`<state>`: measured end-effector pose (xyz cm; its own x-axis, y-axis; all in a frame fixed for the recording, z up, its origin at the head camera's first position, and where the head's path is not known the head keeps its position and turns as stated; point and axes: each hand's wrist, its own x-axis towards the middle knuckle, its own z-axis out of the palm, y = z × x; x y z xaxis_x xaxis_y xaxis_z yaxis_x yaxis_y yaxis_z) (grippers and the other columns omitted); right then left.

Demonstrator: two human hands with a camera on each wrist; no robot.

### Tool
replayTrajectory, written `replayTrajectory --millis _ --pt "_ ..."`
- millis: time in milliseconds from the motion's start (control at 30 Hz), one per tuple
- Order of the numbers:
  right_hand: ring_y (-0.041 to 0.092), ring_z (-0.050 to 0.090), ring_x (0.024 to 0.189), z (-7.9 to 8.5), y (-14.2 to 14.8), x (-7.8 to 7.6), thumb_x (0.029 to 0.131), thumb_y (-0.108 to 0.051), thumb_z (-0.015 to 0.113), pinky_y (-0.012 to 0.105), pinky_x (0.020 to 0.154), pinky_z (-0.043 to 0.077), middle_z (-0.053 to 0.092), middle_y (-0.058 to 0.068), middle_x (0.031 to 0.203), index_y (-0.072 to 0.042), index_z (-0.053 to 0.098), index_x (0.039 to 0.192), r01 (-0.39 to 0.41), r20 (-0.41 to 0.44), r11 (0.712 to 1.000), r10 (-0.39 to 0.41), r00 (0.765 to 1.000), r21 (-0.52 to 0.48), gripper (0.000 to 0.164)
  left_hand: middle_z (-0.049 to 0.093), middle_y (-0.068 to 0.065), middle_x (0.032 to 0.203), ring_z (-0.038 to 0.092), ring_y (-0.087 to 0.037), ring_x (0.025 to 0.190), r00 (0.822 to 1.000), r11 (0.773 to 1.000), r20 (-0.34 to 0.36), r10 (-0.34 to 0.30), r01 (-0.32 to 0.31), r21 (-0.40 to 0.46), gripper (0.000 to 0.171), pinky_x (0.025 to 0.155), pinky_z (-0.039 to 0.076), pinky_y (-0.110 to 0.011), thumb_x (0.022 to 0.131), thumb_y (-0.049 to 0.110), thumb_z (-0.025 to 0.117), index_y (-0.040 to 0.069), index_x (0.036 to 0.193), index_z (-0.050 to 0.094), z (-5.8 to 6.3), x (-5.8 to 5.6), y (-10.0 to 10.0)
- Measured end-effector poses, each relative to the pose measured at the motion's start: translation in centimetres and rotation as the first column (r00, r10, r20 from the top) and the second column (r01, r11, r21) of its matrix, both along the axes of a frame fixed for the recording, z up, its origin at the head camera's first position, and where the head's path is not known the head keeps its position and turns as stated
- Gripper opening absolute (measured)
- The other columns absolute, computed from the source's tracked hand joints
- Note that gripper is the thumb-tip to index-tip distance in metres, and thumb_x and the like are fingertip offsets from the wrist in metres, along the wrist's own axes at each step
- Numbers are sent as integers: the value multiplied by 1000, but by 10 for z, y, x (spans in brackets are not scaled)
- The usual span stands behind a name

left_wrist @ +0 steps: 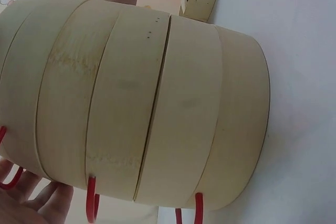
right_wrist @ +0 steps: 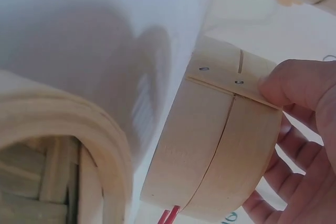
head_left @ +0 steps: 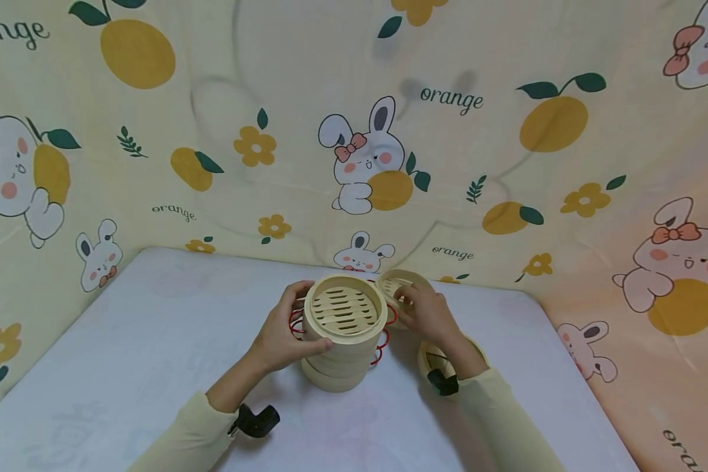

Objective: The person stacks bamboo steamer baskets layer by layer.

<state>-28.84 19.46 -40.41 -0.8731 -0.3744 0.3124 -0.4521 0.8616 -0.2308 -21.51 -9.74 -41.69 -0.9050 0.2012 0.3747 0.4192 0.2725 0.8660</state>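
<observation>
A stack of round bamboo steamer baskets (head_left: 337, 367) stands on the table in the head view, its slatted top tier facing up. Around its upper part my left hand (head_left: 278, 335) holds on, thumb at the front and fingers on the far left side. Red loops (left_wrist: 92, 199) stick out from the stack's sides. Behind the stack to the right is a separate bamboo steamer basket (right_wrist: 210, 145), also with a slatted floor. My right hand (head_left: 429, 313) grips its rim, with the thumb on the near side in the right wrist view (right_wrist: 310, 85).
A round bamboo piece with a woven surface (right_wrist: 31, 182) lies on the table beneath my right wrist, partly hidden by it in the head view. The white table (head_left: 153, 341) ends at a patterned cloth (head_left: 295, 92) behind.
</observation>
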Motion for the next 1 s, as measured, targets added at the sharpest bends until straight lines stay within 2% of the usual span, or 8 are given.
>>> replayTrajectory --millis 333,633,867,1000 --pt "23 59 84 15 5 4 74 -12 70 47 72 45 62 2 88 -15 68 99 7 -31 1000 -8 999 -16 25 51 -6 136 52 -24 125 1000 1000 -1 -6 6 2 92 102 46 -45 66 29 86 21 142 34 1 0 0" --pt "23 56 81 29 10 6 73 -9 68 40 68 46 61 5 88 -11 68 100 -9 -68 998 5 998 -57 27 49 -7 138 51 -26 127 1000 1000 14 -12 12 4 94 104 45 -46 66 28 87 19 142 34 -2 0 -1" --pt "24 56 80 40 11 10 73 -8 67 39 68 45 60 6 87 -10 67 98 -32 -141 996 20 990 -86 26 49 -5 138 51 -25 126 1000 1000 8 -9 9 -12 101 104 45 -47 60 32 91 21 142 33 -3 0 0" --pt "24 54 80 45 11 12 74 -9 67 39 69 44 59 5 88 -10 67 99 -26 -150 996 12 989 -89 24 49 -3 137 51 -24 125 1000 1000 -6 -5 4 -27 106 103 45 -47 56 35 93 22 142 33 -5 -2 0"
